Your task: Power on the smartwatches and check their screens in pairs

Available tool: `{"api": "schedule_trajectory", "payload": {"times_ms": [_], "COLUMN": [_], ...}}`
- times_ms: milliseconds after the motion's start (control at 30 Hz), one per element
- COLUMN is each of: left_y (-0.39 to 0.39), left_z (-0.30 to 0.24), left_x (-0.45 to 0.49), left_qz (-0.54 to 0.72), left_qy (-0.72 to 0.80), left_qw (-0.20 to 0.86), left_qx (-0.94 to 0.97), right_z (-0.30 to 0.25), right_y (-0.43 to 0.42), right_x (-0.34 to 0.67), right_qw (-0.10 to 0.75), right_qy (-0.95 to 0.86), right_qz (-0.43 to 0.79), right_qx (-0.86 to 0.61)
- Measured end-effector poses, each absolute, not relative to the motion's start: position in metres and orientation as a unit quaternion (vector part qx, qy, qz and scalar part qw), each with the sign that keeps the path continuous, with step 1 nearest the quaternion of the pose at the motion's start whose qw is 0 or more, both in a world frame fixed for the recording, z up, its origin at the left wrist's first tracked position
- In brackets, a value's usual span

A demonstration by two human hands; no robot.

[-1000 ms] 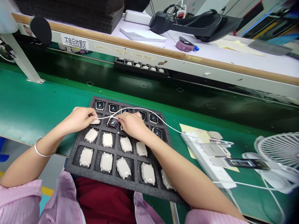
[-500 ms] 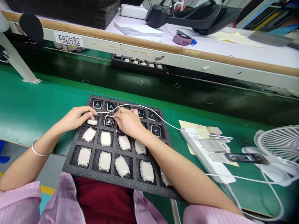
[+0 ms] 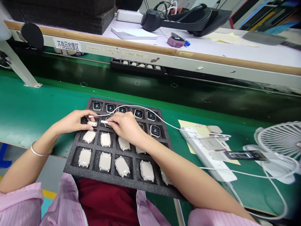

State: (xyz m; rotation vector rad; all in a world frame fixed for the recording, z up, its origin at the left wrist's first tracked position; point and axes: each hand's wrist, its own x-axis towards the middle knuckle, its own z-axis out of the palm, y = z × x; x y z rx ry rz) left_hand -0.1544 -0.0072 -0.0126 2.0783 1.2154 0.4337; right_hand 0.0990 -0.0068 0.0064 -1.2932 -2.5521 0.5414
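Observation:
My left hand (image 3: 72, 121) is closed at the left of the black foam tray (image 3: 94, 168), its fingers and thumb around a pale smartwatch body (image 3: 92, 124) tilted on edge. A white cable (image 3: 148, 108) ends at those fingers. My right hand (image 3: 125, 124) pinches a short white plug-like stick (image 3: 104, 121) above a smartwatch with a lit screen (image 3: 107, 124), partly hidden by the fingers. Along the tray's far row lie several smartwatches with lit screens (image 3: 138, 113). Nearer rows hold several pale strapless watches face down (image 3: 105, 139).
Right of the tray, a white power strip (image 3: 207, 153) with chargers and cables lies on yellow paper (image 3: 185, 124). A small white fan (image 3: 279, 141) stands farther right. Across the back runs a shelf edge (image 3: 141, 51) with a pink object (image 3: 175, 41); beneath it sits another tray (image 3: 137, 67) of watches.
My right hand has lifted slightly off the lit watch and now shows a white stick in its fingers. My left thumb has moved down against the tilted watch. The view has shifted slightly.

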Motion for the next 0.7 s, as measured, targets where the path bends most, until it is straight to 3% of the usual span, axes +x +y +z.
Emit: {"api": "schedule_trajectory", "payload": {"times_ms": [300, 467, 600, 700], "left_y": [-0.005, -0.004, -0.005, -0.001], "left_z": [-0.016, -0.002, 0.005, 0.000], "left_x": [-0.158, -0.150, -0.135, -0.129], "left_qz": [0.187, 0.248, 0.344, 0.341], "left_qy": [0.471, 0.486, 0.540, 0.574], "left_qw": [0.350, 0.386, 0.379, 0.395], "left_qx": [0.788, 0.744, 0.668, 0.630], "right_z": [0.008, 0.019, 0.030, 0.029], "right_y": [0.004, 0.017, 0.013, -0.007], "right_x": [0.051, 0.088, 0.175, 0.248], "right_qw": [0.038, 0.130, 0.212, 0.257], "right_qy": [-0.898, -0.825, -0.744, -0.675], "right_qz": [0.169, 0.290, 0.376, 0.382], "right_qx": [-0.404, -0.468, -0.510, -0.577]}}
